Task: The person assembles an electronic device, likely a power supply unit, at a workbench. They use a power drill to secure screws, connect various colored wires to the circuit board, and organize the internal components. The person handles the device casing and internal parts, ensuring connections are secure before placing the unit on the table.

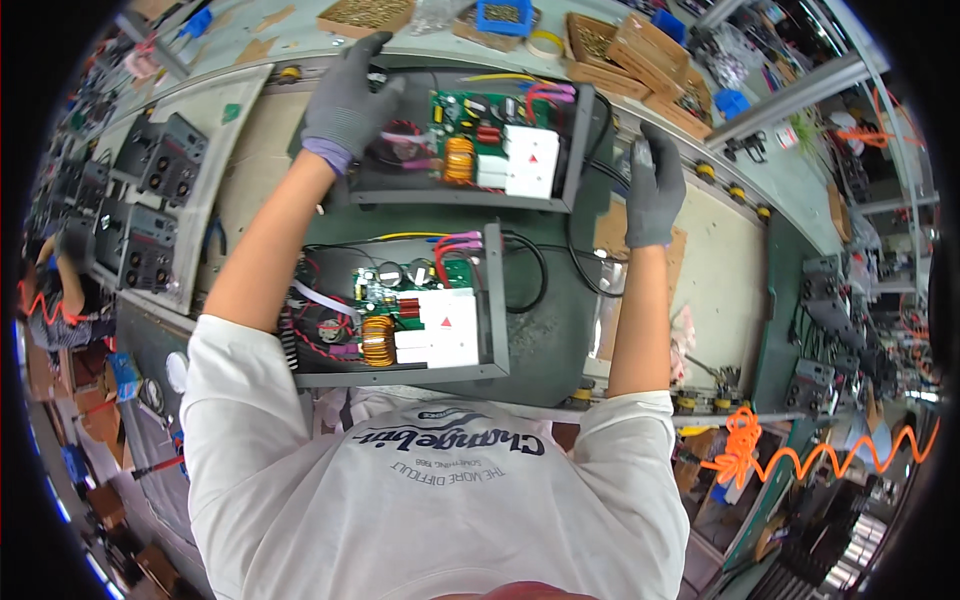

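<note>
My left hand (350, 105), in a grey glove, is at the left end of the far open metal case (470, 198). Its thumb and forefinger are apart around a small dark part there; whether it presses on the case I cannot tell. This case holds a green circuit board (450, 105), a copper coil (459, 160) and a white block (531, 162). Right of the case, beside a black cable (572, 235), my gloved right hand (655, 195) points away with fingers stretched out. A similar case (410, 377) lies nearer my body, with its own coil (378, 341) and white cover (450, 325).
Both cases rest on a dark green board (545, 350) over a roller line (706, 172). Wooden boxes (590, 45) of small metal parts and a blue bin (503, 17) stand at the back. Finished-looking units (165, 155) sit left. An orange coiled hose (740, 445) hangs right.
</note>
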`<state>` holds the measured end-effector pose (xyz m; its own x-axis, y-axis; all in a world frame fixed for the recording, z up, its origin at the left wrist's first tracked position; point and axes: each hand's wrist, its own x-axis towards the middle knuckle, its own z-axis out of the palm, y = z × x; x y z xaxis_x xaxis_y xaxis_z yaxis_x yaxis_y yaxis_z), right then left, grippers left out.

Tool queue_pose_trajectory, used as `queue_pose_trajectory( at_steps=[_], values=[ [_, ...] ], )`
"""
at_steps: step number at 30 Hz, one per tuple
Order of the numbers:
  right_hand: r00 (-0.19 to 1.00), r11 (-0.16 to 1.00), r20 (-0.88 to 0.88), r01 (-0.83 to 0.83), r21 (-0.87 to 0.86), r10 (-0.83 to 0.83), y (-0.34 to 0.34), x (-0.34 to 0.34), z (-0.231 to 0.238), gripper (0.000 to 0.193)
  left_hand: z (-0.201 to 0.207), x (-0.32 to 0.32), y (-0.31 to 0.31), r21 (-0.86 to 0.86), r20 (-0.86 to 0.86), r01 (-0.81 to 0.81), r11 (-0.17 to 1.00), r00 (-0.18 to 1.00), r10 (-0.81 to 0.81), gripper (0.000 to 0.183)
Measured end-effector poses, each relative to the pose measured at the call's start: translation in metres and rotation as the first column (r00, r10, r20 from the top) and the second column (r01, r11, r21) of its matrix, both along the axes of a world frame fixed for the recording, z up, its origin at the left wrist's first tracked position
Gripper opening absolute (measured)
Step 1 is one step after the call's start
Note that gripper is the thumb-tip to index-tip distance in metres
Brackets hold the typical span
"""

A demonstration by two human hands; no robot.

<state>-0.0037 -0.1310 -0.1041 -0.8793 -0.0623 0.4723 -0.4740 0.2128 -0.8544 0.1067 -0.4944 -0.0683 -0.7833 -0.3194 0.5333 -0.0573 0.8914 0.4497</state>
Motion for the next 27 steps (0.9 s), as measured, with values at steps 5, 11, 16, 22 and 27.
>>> queue_pose_trajectory(
  at_steps=[5, 11, 16, 22, 27],
  values=[
    [0.924, 0.858, 0.199, 0.200, 0.474, -0.325, 0.085, 0.061, -0.053, 0.051, -0.006, -0.032, -0.022, -0.106, 0.266, -0.027, 0.994, 0.963, 0.054, 0.056],
    [0.962, 0.529, 0.174, -0.039, 0.848, -0.208, 0.089, 0.131, -0.095, 0.063, -0.028, -0.077, -0.064, 0.029, 0.448, 0.022, 0.999, 0.893, -0.033, 0.062],
    [0.935, 0.446, 0.233, -0.094, 0.890, -0.268, 0.053, 0.146, -0.049, 0.048, -0.033, -0.078, -0.078, 0.009, 0.416, 0.072, 0.997, 0.907, -0.069, 0.068],
    [0.826, 0.813, 0.563, -0.316, 0.489, -0.018, 0.010, 0.230, -0.024, 0.052, -0.045, -0.071, -0.080, 0.063, 0.334, 0.057, 0.996, 0.940, -0.075, 0.072],
    [0.956, 0.992, 0.267, -0.120, -0.029, 0.123, 0.028, 0.277, -0.083, 0.050, -0.048, -0.071, -0.077, 0.065, 0.327, 0.069, 0.995, 0.941, -0.087, 0.073]
  ],
)
